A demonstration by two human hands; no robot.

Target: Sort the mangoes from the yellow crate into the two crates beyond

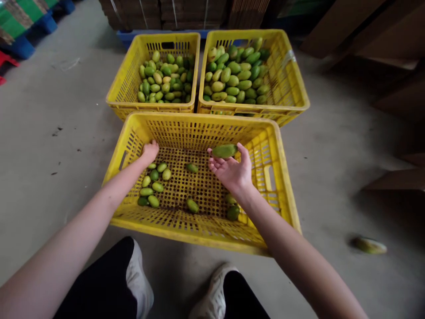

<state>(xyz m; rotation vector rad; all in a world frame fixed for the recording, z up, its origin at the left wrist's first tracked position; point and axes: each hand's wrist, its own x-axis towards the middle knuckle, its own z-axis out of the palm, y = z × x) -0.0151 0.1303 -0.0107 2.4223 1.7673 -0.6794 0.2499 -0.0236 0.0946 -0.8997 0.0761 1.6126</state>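
Note:
In the nearest yellow plastic crate (pixel 195 241), several small green mangoes (pixel 153 175) lie clustered at the left of the perforated bottom. A few more rest at its middle and right. My right hand (pixel 234 173) is palm up over the crate's right half, with a larger dark green mango (pixel 225 151) gripped between thumb and fingertips. At the crate's back left, my left hand (pixel 150 151) is curled closed near the wall, above the clustered mangoes. Whatever it may hold is hidden.
Behind stand two more yellow crates, the left one (pixel 111 95) and the right one (pixel 300 91), both holding many mangoes. A loose fruit (pixel 369 245) lies on the concrete floor at right. Cardboard boxes (pixel 345 26) and a blue pallet (pixel 124 39) border the area.

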